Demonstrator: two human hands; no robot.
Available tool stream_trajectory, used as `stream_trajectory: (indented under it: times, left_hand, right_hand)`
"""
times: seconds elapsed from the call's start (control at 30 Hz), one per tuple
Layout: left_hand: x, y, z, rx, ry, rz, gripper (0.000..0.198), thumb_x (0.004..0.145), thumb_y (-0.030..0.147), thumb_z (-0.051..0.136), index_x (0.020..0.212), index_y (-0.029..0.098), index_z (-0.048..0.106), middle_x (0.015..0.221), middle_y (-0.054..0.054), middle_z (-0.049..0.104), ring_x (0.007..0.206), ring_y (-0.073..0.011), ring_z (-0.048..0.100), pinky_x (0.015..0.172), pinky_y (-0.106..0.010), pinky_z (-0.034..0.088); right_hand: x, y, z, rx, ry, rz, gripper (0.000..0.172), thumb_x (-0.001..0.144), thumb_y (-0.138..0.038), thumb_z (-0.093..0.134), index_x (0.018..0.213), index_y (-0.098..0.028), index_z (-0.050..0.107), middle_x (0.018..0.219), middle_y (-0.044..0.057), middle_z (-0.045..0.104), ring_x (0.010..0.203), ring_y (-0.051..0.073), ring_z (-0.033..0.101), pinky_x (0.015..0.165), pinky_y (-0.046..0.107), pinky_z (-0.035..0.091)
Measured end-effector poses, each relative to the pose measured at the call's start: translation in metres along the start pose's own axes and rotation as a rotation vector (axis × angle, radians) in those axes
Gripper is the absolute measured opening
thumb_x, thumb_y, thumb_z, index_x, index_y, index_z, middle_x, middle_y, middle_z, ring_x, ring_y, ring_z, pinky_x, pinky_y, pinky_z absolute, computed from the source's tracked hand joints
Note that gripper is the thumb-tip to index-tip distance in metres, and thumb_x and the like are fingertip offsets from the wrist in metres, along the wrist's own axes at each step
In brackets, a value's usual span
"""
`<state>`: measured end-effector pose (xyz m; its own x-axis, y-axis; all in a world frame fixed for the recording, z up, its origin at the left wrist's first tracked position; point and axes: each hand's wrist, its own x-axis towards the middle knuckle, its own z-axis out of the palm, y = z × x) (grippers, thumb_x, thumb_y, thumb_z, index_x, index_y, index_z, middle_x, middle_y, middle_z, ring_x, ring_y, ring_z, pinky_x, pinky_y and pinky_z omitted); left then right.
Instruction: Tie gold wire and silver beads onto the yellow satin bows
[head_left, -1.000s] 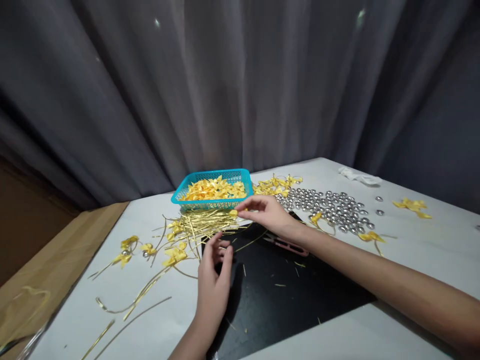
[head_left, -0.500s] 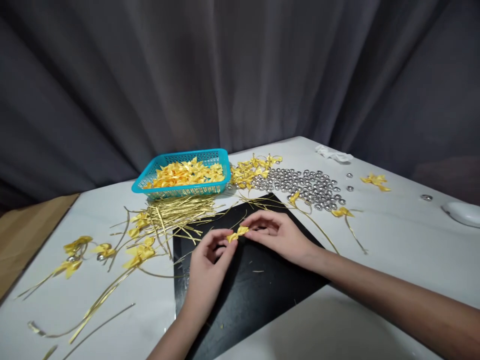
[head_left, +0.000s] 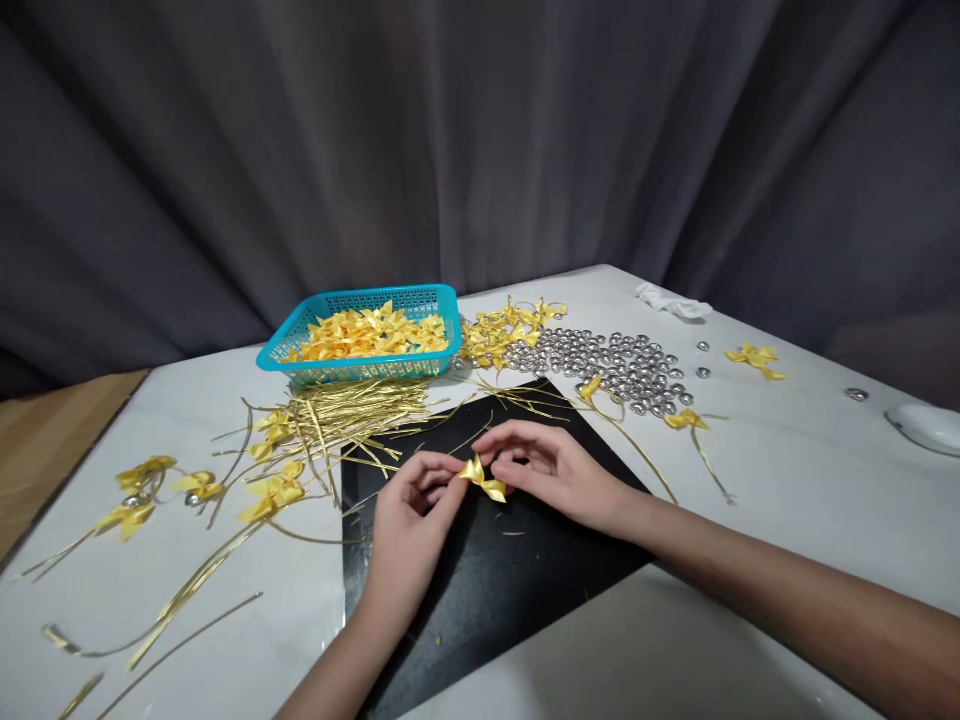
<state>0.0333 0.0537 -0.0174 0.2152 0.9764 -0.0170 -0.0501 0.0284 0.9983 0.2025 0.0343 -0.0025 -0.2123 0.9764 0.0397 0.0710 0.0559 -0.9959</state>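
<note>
A small yellow ribbon bow [head_left: 484, 480] is held above the black mat [head_left: 517, 570]. My left hand [head_left: 420, 510] pinches the bow's left end between thumb and fingertips. The fingers of my right hand [head_left: 551, 470] are curled at the bow's right side; whether they grip it is hard to tell. Beyond my hands lies a heap of gold wire strips [head_left: 360, 410], with a blue basket [head_left: 360, 368] of yellow ribbon pieces [head_left: 367, 333] behind it.
Silver beads [head_left: 615, 365] are spread behind the mat on the white table [head_left: 795, 500]. Yellow bows with wires [head_left: 274, 492] lie at the left, more [head_left: 502, 335] beside the basket. A crumpled white tissue [head_left: 673, 301] and a white dish [head_left: 926, 427] are at the right.
The bow has turned, its right end now hanging lower and nearer me. My right fingertips have shifted from that end. The view has moved slightly.
</note>
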Motion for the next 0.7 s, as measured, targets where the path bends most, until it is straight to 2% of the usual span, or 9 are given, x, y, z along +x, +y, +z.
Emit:
stream_trajectory:
  times: [0.17, 0.27, 0.37, 0.5, 0.6, 0.7]
  left_hand:
    - [0.0, 0.0, -0.001, 0.046, -0.071, 0.035, 0.006, 0.068, 0.021, 0.066, 0.071, 0.016, 0.064, 0.069, 0.0, 0.066, 0.067, -0.0106, 0.061, 0.061, -0.017, 0.049]
    - [0.0, 0.0, -0.002, 0.054, -0.101, 0.022, 0.006, 0.068, 0.02, 0.067, 0.071, 0.015, 0.064, 0.067, 0.001, 0.065, 0.064, -0.0097, 0.06, 0.057, -0.016, 0.048]
    - [-0.001, 0.001, -0.001, 0.02, -0.08, 0.003, 0.008, 0.067, 0.02, 0.068, 0.072, 0.015, 0.063, 0.067, 0.002, 0.065, 0.063, -0.0088, 0.061, 0.058, -0.015, 0.048]
    - [-0.001, 0.005, 0.0, -0.063, -0.121, -0.067, 0.015, 0.071, 0.027, 0.067, 0.079, 0.015, 0.062, 0.067, 0.002, 0.066, 0.064, -0.0079, 0.062, 0.061, -0.015, 0.049]
    - [-0.001, 0.009, 0.001, -0.095, -0.18, -0.16, 0.023, 0.066, 0.026, 0.072, 0.082, 0.014, 0.061, 0.062, 0.001, 0.068, 0.06, -0.0089, 0.063, 0.06, -0.017, 0.049]
    - [-0.001, 0.011, 0.002, -0.103, -0.16, -0.179, 0.024, 0.06, 0.023, 0.075, 0.078, 0.013, 0.062, 0.061, 0.001, 0.068, 0.058, -0.0086, 0.062, 0.059, -0.017, 0.049]
  right_hand:
    - [0.0, 0.001, 0.003, -0.04, 0.014, 0.014, 0.026, 0.077, -0.031, 0.063, 0.097, -0.014, 0.063, 0.089, 0.005, 0.06, 0.071, 0.009, 0.054, 0.062, 0.02, 0.049]
    - [0.0, 0.003, 0.004, -0.013, -0.01, 0.018, 0.019, 0.075, -0.029, 0.064, 0.087, -0.014, 0.064, 0.082, 0.003, 0.06, 0.072, 0.009, 0.056, 0.061, 0.019, 0.049]
    - [0.0, 0.005, 0.004, -0.001, 0.012, 0.016, 0.014, 0.073, -0.026, 0.065, 0.08, -0.014, 0.064, 0.075, 0.002, 0.061, 0.069, 0.009, 0.057, 0.061, 0.019, 0.049]
    - [-0.001, 0.008, 0.004, -0.118, 0.165, -0.145, 0.009, 0.075, -0.022, 0.064, 0.079, -0.015, 0.066, 0.079, 0.004, 0.064, 0.071, 0.011, 0.061, 0.061, 0.02, 0.05]
    - [-0.002, 0.01, 0.004, -0.194, 0.244, -0.261, 0.007, 0.076, -0.02, 0.062, 0.078, -0.016, 0.067, 0.081, 0.005, 0.065, 0.074, 0.011, 0.062, 0.064, 0.021, 0.051]
    - [-0.001, 0.008, 0.002, -0.085, 0.161, -0.158, 0.012, 0.077, -0.026, 0.062, 0.082, -0.015, 0.064, 0.082, 0.004, 0.065, 0.073, 0.011, 0.063, 0.065, 0.021, 0.052]
